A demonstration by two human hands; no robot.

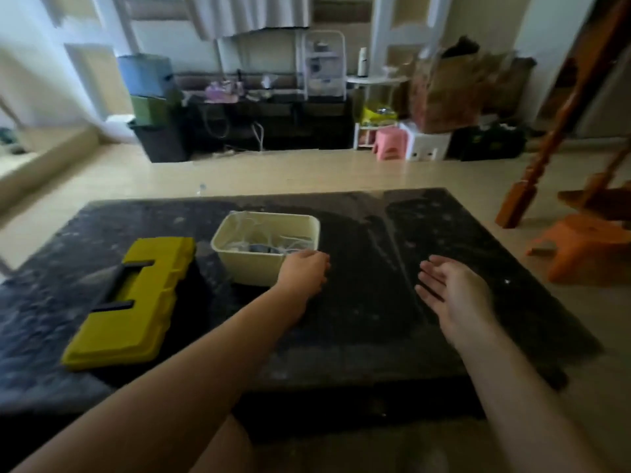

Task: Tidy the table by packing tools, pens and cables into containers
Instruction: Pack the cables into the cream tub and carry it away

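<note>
A cream plastic tub point(252, 264) stands near the middle of the dark marble table point(461, 233), with white cables and small dark items inside. To its left lies a yellow toolbox point(136, 302) with its lid closed and a black handle. My left hand point(304, 271) rests against the tub's near right corner, fingers curled downward; whether it grips the rim is unclear. My right hand point(447, 288) hovers over the table to the right, palm turned leftward, fingers apart and holding nothing.
An orange stool point(577, 250) and a wooden leg point(522, 196) stand right of the table. Beyond the far edge, across the floor, sit a pink stool point(389, 143), stacked bins point(150, 97), a dark low cabinet point(269, 121) and paper bags point(444, 90).
</note>
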